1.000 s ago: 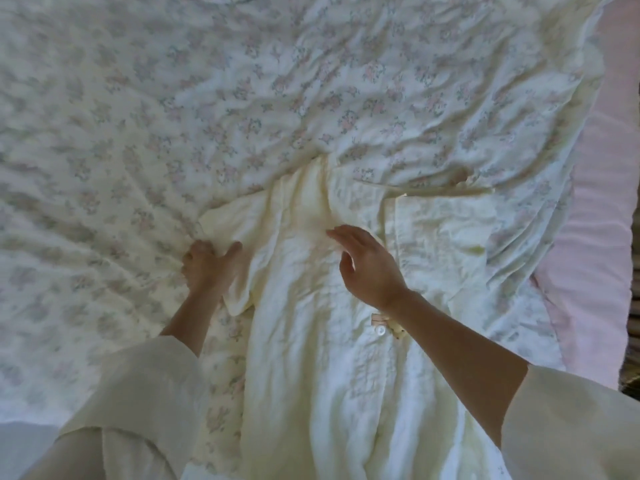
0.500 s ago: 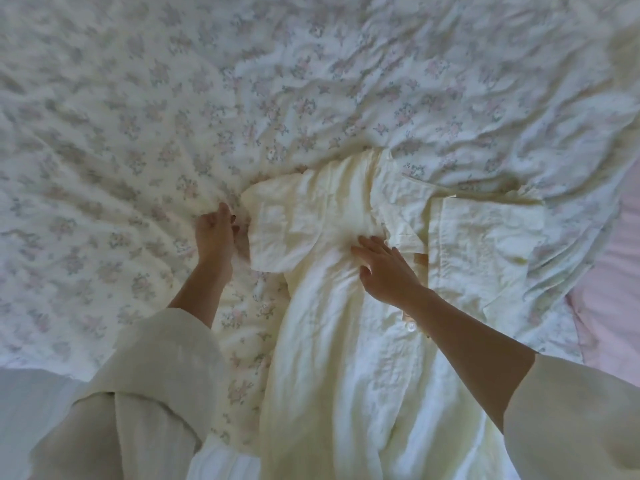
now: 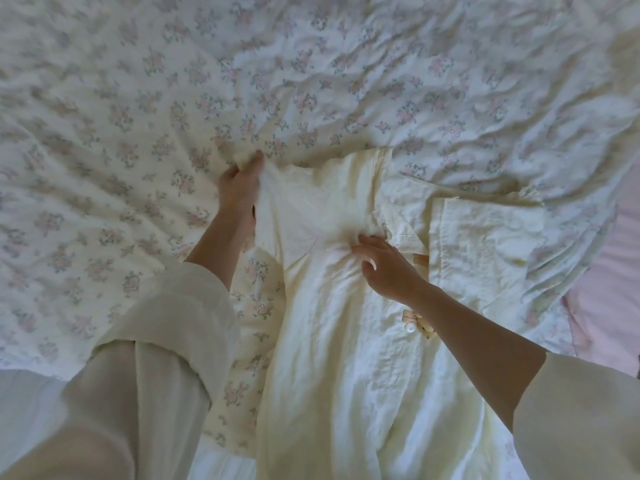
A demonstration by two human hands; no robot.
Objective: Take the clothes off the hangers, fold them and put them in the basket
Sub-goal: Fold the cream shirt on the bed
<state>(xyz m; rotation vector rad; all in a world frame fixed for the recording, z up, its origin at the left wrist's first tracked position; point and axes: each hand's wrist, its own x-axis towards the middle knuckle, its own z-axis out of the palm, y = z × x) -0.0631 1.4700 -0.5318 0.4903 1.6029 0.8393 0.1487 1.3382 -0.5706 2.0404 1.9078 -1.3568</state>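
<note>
A pale yellow shirt is laid flat on the bed, over a flowered cover. The right hand is pressed open on the chest, fingers released and spread. A small tag is seen beside a button; its writing cannot be read. Farther off, the sleeve is pinched at its edge by the left hand. The fold is judged best made by keeping the chest pinned while the sleeve is drawn across. No basket is seen.

left hand pinching, right hand flat (fingers spread)
</note>
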